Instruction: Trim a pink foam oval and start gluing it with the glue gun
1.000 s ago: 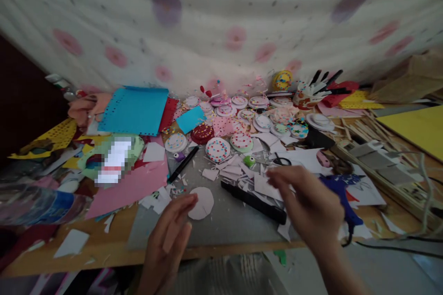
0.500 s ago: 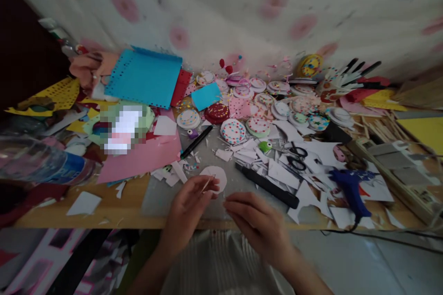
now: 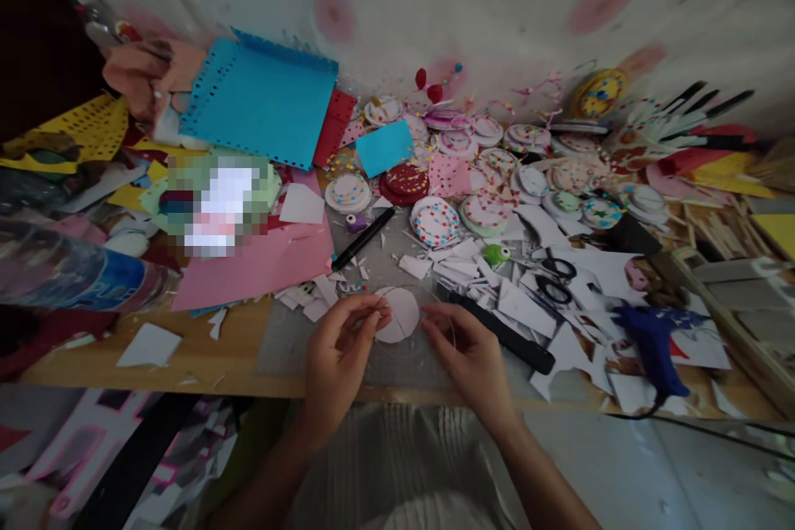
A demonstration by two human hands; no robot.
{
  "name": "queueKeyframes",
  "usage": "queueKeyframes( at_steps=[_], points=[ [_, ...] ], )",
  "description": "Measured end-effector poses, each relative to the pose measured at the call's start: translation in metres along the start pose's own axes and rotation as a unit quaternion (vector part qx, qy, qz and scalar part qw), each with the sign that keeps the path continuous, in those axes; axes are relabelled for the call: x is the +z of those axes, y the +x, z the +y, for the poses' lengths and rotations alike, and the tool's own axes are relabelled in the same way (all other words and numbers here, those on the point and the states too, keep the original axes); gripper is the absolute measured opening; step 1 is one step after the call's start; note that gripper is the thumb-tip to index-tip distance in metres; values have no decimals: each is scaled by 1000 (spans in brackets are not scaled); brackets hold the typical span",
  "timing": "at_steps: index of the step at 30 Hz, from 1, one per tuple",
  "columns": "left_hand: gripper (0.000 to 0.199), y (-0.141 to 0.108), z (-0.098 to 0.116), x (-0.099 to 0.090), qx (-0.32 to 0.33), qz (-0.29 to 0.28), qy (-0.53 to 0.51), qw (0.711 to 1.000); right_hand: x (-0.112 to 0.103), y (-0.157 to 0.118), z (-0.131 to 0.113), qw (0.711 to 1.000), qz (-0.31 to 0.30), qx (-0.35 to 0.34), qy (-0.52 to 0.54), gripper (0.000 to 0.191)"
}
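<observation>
My left hand [image 3: 340, 348] is closed in a pinch at the left edge of a round white paper disc [image 3: 407, 308], which lies on the grey mat [image 3: 286, 356]. From its fingertips a thin pale strand [image 3: 455, 331], like thread or fine wire, curves over the disc toward the other side. My right hand [image 3: 470, 352], just right of the disc, also pinches this strand, and a loop of it bows out beside the fingers. Whether it is thread or wire I cannot tell. Behind my right hand lies a long black tool [image 3: 515, 337], partly covered.
White paper scraps [image 3: 525, 306], black-handled scissors [image 3: 555, 290] and a blue glue gun [image 3: 652, 344] lie to the right. A black pen [image 3: 363, 238] and several decorated discs [image 3: 435, 220] sit behind. At left are pink paper [image 3: 267, 269] and a plastic bottle [image 3: 80, 269].
My hands have come up to either side of the disc, and the right fingers now pinch the strand. A loop of it shows between and around them. The camera view has shifted slightly.
</observation>
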State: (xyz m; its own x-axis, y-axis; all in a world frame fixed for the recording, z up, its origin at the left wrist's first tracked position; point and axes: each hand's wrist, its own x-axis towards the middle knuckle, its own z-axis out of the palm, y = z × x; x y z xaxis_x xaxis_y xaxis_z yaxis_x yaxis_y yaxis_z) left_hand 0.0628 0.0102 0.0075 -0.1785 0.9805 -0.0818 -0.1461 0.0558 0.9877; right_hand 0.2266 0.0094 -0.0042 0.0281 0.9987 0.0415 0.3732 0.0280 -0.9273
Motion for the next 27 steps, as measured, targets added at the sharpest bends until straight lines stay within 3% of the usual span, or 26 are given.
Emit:
queueKeyframes(
  at_steps=[3, 6, 10, 14, 18, 27],
  points=[
    [13, 1, -5, -4, 24, -31, 46, 998, 4, 10, 6, 999, 8, -6, -30, 14],
    [13, 4, -10, -15, 65, -60, 163, 983, 9, 18, 10, 998, 9, -23, -52, 12],
    [16, 9, -12, -33, 147, -95, 301, 937, 12, 24, 11, 996, 4, -55, -64, 13],
    [34, 12, -11, -45, 215, -159, 372, 889, 16, 28, 13, 995, -3, -68, -70, 16],
    [46, 10, -10, -49, 209, -192, 416, 864, 20, 30, 13, 994, 7, -61, -86, 15],
    [53, 3, -11, -53, 211, -226, 443, 842, 26, 28, 8, 989, 27, -58, -132, 16]
  ],
)
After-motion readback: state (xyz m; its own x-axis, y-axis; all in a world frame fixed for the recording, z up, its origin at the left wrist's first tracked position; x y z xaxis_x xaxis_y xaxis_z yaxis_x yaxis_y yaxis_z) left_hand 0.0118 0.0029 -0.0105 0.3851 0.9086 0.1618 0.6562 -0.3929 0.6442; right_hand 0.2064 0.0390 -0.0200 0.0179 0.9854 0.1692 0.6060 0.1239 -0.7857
